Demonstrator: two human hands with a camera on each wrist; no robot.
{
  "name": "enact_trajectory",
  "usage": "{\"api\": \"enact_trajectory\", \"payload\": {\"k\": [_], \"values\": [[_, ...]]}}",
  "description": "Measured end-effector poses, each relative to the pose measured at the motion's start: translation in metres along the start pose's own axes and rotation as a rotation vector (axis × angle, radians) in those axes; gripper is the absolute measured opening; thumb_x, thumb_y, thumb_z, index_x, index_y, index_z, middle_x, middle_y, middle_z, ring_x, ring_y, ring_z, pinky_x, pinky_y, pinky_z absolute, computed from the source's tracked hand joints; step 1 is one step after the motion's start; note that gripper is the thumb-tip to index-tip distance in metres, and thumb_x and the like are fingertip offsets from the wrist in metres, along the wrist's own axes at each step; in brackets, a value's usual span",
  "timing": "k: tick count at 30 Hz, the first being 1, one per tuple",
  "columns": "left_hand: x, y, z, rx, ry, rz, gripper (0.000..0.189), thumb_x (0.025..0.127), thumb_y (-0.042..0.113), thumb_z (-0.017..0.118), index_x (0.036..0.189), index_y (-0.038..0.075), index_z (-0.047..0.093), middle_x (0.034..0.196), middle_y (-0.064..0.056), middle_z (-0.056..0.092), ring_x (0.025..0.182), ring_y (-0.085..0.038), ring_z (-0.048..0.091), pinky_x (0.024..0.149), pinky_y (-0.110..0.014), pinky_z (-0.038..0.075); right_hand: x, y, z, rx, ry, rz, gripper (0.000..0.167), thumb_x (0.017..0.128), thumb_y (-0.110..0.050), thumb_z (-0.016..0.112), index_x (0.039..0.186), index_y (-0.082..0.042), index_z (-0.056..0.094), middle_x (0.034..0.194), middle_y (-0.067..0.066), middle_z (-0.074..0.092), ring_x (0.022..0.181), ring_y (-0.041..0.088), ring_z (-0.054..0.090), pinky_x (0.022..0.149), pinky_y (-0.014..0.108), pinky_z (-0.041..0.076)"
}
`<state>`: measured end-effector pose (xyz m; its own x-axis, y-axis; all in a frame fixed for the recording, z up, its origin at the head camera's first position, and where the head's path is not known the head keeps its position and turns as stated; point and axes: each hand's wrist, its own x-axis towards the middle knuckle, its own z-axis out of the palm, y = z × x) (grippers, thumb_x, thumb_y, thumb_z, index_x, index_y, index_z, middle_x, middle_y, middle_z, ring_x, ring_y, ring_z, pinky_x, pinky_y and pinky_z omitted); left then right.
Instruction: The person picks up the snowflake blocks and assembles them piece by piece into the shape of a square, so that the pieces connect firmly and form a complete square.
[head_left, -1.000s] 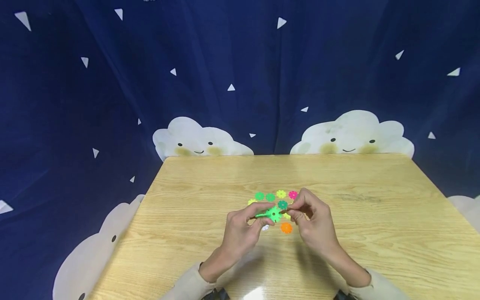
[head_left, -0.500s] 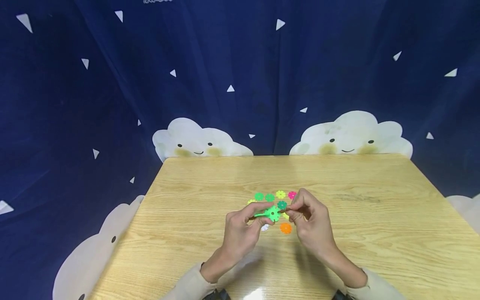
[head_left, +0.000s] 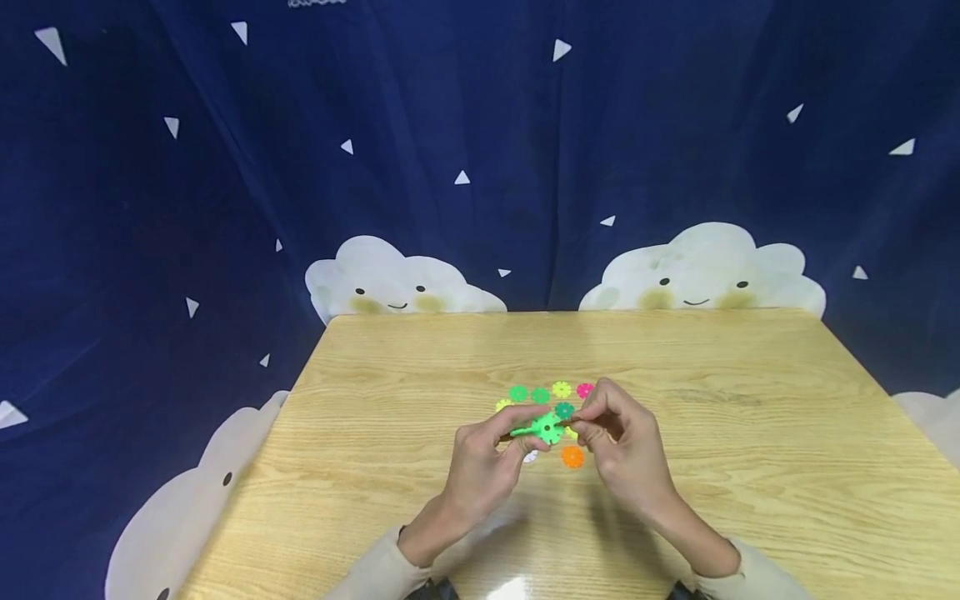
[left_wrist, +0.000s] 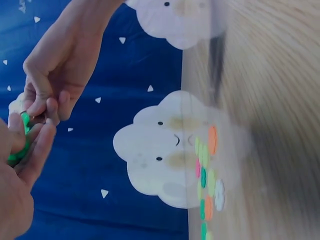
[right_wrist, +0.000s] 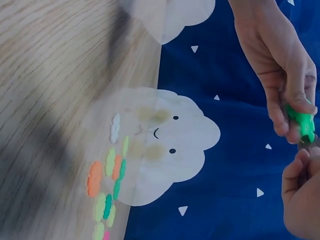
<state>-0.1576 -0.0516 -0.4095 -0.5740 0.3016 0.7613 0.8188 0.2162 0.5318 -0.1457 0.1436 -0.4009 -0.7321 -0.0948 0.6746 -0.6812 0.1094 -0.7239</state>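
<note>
In the head view my left hand [head_left: 483, 462] grips light green notched discs between its thumb and fingers, above the table. One green disc [head_left: 550, 429] faces the camera and shows a hole in its middle; another is seen edge-on at its left. My right hand [head_left: 633, 454] pinches a thin brown piece [head_left: 566, 422], seen edge-on, whose end meets the right edge of the green disc. Both wrist views show the hands close together, with the green disc [right_wrist: 302, 122] between them. Fingers hide much of the brown piece.
Loose notched discs lie on the wooden table [head_left: 375, 400] under and behind the hands. Among them are an orange disc [head_left: 572, 457], a dark green disc [head_left: 565, 410], a pink disc [head_left: 584, 390] and a white disc [head_left: 531, 456]. A blue curtain [head_left: 480, 100] hangs behind.
Both hands stay almost in the same place, with the green discs and the brown piece still held together. The held discs tilt only slightly.
</note>
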Motion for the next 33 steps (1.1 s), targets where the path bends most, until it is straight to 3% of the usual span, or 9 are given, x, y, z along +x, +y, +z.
{"api": "enact_trajectory", "payload": {"k": [6,14,19,27,33], "values": [[-0.0012,-0.0012,-0.0061,0.015,-0.093,-0.034,0.045,0.084,0.007,0.083,0.126,0.004,0.067,0.116,-0.012,0.076,0.104,-0.02,0.075,0.09,-0.023,0.059,-0.0007,0.0015,-0.0066,-0.029,-0.059,0.114,0.026,0.089,0.019,0.067,0.089,-0.006,0.057,0.087,0.003,0.062,0.067,0.015,0.059,0.06,0.024,0.054],[-0.0005,-0.0043,-0.0084,0.019,-0.121,0.003,0.054,0.081,0.009,0.088,0.131,0.007,0.066,0.119,-0.008,0.075,0.108,-0.017,0.073,0.092,-0.024,0.058,0.002,0.0027,-0.0063,-0.026,-0.097,0.093,0.024,0.09,0.015,0.069,0.095,-0.007,0.064,0.091,0.008,0.064,0.069,0.016,0.061,0.063,0.025,0.055],[-0.0021,-0.0062,-0.0077,0.013,-0.134,0.029,0.046,0.085,0.007,0.085,0.127,0.007,0.067,0.119,-0.006,0.075,0.109,-0.017,0.073,0.092,-0.023,0.058,0.0014,0.0026,-0.0033,-0.021,-0.117,0.1,0.02,0.092,0.009,0.071,0.099,-0.009,0.066,0.094,0.011,0.065,0.071,0.017,0.063,0.067,0.026,0.056],[-0.004,-0.007,-0.0067,-0.007,-0.158,0.038,0.021,0.101,0.009,0.069,0.121,0.007,0.067,0.115,-0.007,0.074,0.105,-0.016,0.073,0.088,-0.021,0.058,-0.0004,0.0045,-0.0033,-0.046,-0.136,0.097,0.029,0.088,0.011,0.074,0.098,-0.016,0.069,0.094,-0.001,0.066,0.078,0.017,0.066,0.073,0.027,0.058],[-0.0021,-0.0049,-0.0085,0.037,-0.159,0.028,0.012,0.101,0.006,0.067,0.113,0.005,0.068,0.108,-0.008,0.075,0.1,-0.018,0.074,0.087,-0.02,0.058,0.0,0.0063,-0.0031,-0.049,-0.138,0.056,0.029,0.087,0.011,0.075,0.099,-0.016,0.07,0.092,-0.001,0.066,0.076,0.015,0.062,0.068,0.024,0.054]]}}
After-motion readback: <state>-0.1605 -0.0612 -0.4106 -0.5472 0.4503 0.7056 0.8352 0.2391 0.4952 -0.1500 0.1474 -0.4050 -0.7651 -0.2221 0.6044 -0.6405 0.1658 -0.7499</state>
